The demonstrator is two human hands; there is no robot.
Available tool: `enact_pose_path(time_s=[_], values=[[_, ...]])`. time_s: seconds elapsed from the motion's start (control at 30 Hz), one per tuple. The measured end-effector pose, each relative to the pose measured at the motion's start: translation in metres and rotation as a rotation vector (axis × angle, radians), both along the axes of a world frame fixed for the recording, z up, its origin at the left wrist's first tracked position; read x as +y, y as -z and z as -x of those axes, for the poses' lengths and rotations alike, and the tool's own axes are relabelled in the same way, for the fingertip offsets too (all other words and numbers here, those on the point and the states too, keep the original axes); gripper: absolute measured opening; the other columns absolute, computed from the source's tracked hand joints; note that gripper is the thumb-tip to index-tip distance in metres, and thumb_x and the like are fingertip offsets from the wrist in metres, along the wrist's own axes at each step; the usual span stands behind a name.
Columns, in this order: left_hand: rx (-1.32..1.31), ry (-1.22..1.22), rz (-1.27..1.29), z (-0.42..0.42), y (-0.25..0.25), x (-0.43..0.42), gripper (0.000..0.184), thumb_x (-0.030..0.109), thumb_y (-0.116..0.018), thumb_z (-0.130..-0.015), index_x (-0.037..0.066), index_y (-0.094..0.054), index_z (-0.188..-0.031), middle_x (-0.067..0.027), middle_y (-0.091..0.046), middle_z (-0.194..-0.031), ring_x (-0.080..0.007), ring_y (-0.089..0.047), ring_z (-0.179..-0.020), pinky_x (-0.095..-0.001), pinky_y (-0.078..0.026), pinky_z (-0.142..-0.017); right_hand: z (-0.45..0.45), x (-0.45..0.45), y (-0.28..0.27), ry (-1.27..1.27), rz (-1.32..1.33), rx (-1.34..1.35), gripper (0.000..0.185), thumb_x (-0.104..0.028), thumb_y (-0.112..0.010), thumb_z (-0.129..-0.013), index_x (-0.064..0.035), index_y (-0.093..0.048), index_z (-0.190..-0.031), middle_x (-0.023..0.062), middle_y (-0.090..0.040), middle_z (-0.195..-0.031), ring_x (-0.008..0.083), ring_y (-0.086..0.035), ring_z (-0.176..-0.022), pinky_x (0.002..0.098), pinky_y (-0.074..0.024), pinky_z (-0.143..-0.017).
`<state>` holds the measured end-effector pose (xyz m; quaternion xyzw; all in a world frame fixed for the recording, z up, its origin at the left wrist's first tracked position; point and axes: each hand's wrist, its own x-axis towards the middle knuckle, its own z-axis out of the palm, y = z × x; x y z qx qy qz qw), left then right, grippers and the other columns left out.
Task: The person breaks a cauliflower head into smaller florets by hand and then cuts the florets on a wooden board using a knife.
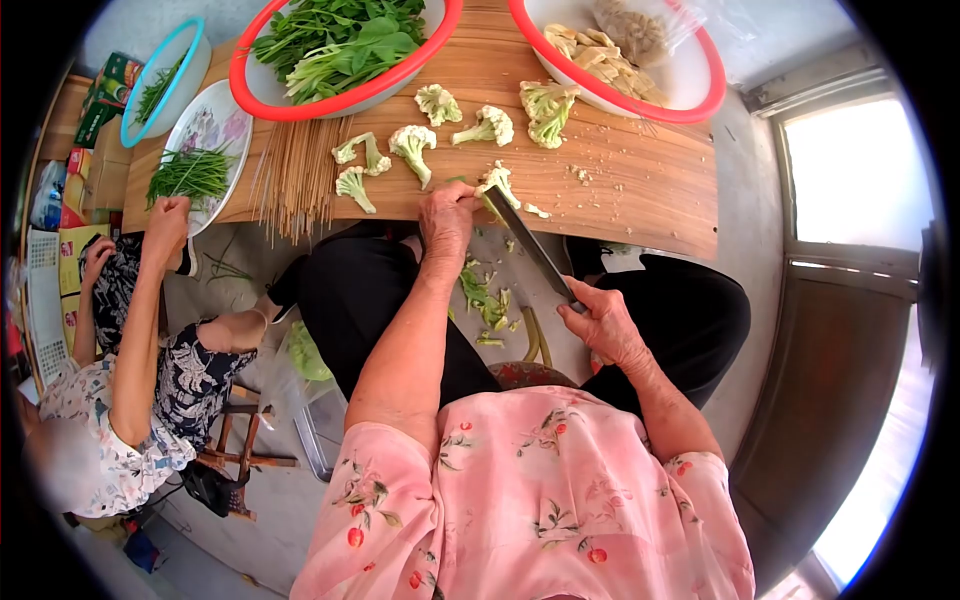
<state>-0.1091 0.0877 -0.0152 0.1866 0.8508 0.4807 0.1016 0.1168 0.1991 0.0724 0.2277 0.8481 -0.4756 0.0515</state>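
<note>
My right hand (604, 322) is closed round the handle of a kitchen knife (528, 245), whose blade slants up and left to the table's near edge. At its tip lies a small cauliflower floret (497, 183). My left hand (447, 215) has its fingers bent and pinched against the left side of this floret, close to the blade. Beyond my hands, several cut cauliflower pieces (410, 150) are spread over the wooden table (640, 190). A larger greenish cauliflower chunk (547, 110) lies farther back.
Thin sticks (295, 180) lie left of the cauliflower. Red-rimmed bowls of leafy greens (340, 50) and pale strips (600, 60) stand behind. At left, a seated person's hand (168, 220) is at green stalks (190, 172) on an oval plate (228, 130). Trimmings (487, 300) litter the floor.
</note>
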Motion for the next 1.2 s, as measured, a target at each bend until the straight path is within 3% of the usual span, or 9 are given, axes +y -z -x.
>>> enact_pose_path(time_s=[0.47, 0.53, 0.57, 0.63, 0.9, 1.1, 1.2], values=[[-0.064, -0.006, -0.004, 0.0, -0.004, 0.001, 0.01, 0.005, -0.072, -0.069, 0.005, -0.068, -0.078, -0.0173, -0.064, -0.072, -0.0326, -0.063, -0.07, -0.0381, -0.047, -0.063, 0.001, -0.003, 0.004, 0.021, 0.018, 0.009, 0.044, -0.01, -0.065, -0.078, -0.0049, -0.056, -0.12, 0.0212, -0.064, -0.087, 0.0303, -0.066, -0.075, 0.0332, -0.0528, -0.069], [-0.052, -0.013, 0.012, -0.001, -0.002, 0.001, 0.011, 0.004, -0.072, -0.068, 0.005, -0.067, -0.078, -0.0171, -0.064, -0.073, -0.0326, -0.063, -0.07, -0.0383, -0.047, -0.063, 0.001, -0.002, 0.01, 0.006, -0.026, 0.163, 0.045, -0.007, -0.068, -0.076, 0.0019, -0.057, -0.119, 0.0164, -0.057, -0.068, 0.0139, -0.052, -0.05, 0.0252, -0.046, -0.053], [-0.044, -0.02, 0.03, -0.001, -0.001, 0.001, 0.011, 0.004, -0.072, -0.068, 0.004, -0.067, -0.078, -0.017, -0.064, -0.073, -0.0325, -0.063, -0.07, -0.0384, -0.047, -0.063, 0.002, -0.002, 0.009, 0.007, -0.027, 0.163, 0.045, -0.007, -0.068, -0.076, 0.0019, -0.057, -0.119, 0.0164, -0.057, -0.068, 0.0139, -0.052, -0.05, 0.0252, -0.046, -0.053], [-0.024, -0.015, 0.026, 0.0, 0.001, 0.001, 0.011, 0.003, -0.072, -0.068, 0.004, -0.067, -0.078, -0.0171, -0.064, -0.073, -0.0325, -0.063, -0.07, -0.0383, -0.047, -0.063, 0.004, -0.001, 0.005, 0.003, 0.002, 0.026, 0.045, -0.009, -0.065, -0.077, -0.0054, -0.055, -0.121, 0.0208, -0.064, -0.086, 0.0325, -0.065, -0.074, 0.0341, -0.0525, -0.068], [-0.035, -0.005, -0.059, -0.001, 0.003, 0.001, 0.01, -0.002, -0.068, -0.069, 0.004, -0.066, -0.077, -0.0174, -0.064, -0.075, -0.031, -0.064, -0.069, -0.0371, -0.048, -0.061, 0.014, 0.007, -0.005, -0.046, 0.002, 0.008, 0.042, -0.011, -0.062, -0.079, -0.0036, -0.056, -0.119, 0.0225, -0.063, -0.081, 0.0367, -0.063, -0.074, 0.0378, -0.0518, -0.068], [0.141, -0.011, 0.005, -0.003, 0.011, 0.001, 0.014, -0.004, -0.066, -0.068, 0.005, -0.066, -0.078, -0.0158, -0.064, -0.076, -0.0323, -0.064, -0.071, -0.0372, -0.049, -0.062, 0.019, 0.011, -0.016, -0.051, 0.041, -0.049, 0.042, -0.012, -0.062, -0.079, -0.0033, -0.056, -0.12, 0.0243, -0.062, -0.078, 0.0382, -0.063, -0.074, 0.0379, -0.0515, -0.068], [0.173, -0.009, -0.008, -0.005, 0.009, 0.002, 0.018, -0.005, -0.073, -0.063, 0.0, -0.067, -0.079, -0.0154, -0.065, -0.075, -0.0258, -0.065, -0.069, -0.0327, -0.049, -0.063, 0.019, 0.012, -0.019, -0.056, 0.05, -0.059, 0.042, -0.012, -0.062, -0.078, -0.0026, -0.056, -0.119, 0.0246, -0.063, -0.079, 0.0388, -0.063, -0.075, 0.0381, -0.0516, -0.068]])
